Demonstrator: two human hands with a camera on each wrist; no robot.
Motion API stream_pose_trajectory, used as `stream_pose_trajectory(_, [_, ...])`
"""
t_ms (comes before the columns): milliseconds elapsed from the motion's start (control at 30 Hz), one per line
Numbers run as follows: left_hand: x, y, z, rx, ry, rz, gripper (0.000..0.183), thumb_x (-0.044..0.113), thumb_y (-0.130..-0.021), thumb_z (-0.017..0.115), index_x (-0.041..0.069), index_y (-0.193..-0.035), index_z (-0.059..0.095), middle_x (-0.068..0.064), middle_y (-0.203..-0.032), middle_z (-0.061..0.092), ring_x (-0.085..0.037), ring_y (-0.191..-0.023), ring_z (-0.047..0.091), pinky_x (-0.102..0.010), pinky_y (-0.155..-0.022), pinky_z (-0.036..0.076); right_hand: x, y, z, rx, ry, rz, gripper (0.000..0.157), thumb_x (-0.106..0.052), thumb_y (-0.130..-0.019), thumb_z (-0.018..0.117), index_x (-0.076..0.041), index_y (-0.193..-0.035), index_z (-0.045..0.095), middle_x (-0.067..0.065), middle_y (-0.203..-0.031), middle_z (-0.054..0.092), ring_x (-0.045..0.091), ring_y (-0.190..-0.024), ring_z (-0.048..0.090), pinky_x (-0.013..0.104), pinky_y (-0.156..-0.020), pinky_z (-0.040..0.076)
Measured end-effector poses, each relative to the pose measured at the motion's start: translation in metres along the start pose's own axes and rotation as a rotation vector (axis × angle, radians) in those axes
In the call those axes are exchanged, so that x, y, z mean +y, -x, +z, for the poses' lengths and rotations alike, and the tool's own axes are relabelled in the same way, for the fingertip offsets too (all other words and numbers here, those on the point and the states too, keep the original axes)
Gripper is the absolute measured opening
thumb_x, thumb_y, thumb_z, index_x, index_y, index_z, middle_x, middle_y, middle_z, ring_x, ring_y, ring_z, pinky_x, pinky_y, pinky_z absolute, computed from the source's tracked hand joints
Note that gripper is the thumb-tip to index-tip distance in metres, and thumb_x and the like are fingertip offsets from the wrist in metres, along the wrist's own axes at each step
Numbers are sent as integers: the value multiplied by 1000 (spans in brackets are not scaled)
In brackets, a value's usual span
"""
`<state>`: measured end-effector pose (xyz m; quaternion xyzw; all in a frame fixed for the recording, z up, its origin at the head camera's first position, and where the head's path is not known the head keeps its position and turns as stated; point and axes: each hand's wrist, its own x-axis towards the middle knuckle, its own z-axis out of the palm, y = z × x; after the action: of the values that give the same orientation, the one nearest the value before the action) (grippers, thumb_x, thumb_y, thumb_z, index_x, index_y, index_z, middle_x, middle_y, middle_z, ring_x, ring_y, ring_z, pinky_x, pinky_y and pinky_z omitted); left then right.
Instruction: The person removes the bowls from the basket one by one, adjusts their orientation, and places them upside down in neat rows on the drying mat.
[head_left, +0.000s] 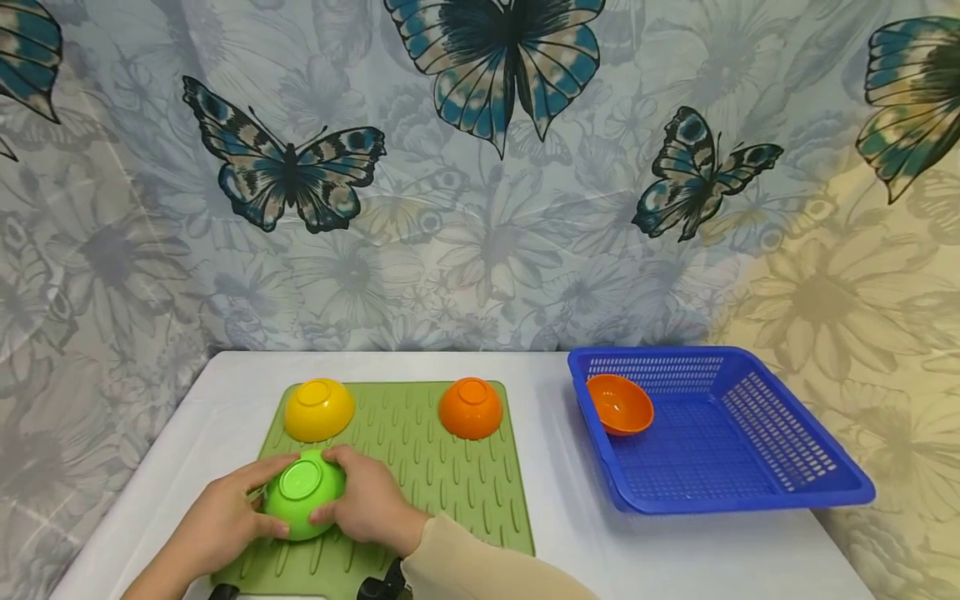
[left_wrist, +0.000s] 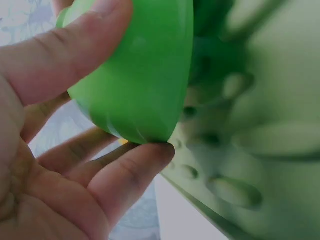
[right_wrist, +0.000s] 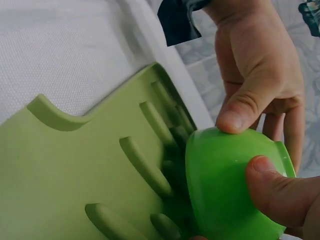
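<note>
A bright green bowl [head_left: 303,504] is upside down over the near left part of the ribbed green mat [head_left: 427,500]. My left hand [head_left: 225,512] holds its left side, thumb on the outer wall and fingertips at the rim, as the left wrist view shows. From the other side my right hand [head_left: 371,500] grips the same bowl, its thumb [right_wrist: 272,190] pressed to the wall. The rim stands close over the mat's raised ribs [left_wrist: 235,192]. Behind it, an upturned yellow bowl [head_left: 318,421] sits at the mat's far left corner.
Another upturned bowl, orange [head_left: 470,417], is at the mat's far right corner. To the right, a blue plastic basket [head_left: 727,504] holds an orange bowl [head_left: 621,408] leaning at its left wall. A butterfly-print cloth [head_left: 495,275] hangs behind the white table [head_left: 555,467].
</note>
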<state>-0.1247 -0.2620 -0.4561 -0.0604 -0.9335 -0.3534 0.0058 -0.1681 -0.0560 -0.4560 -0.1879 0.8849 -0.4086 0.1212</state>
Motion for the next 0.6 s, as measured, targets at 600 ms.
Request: stream_pose_trajectory(600, [-17, -6, -3, -131, 93, -67, 90, 25, -59, 93, 9, -141, 59, -20, -139, 55, -45, -128, 46, -56, -95, 47, -1, -3, 8, -5, 104, 36, 64, -28, -71, 91, -22, -130, 66, -10, -118, 67, 5, -110, 57, 24, -93, 47])
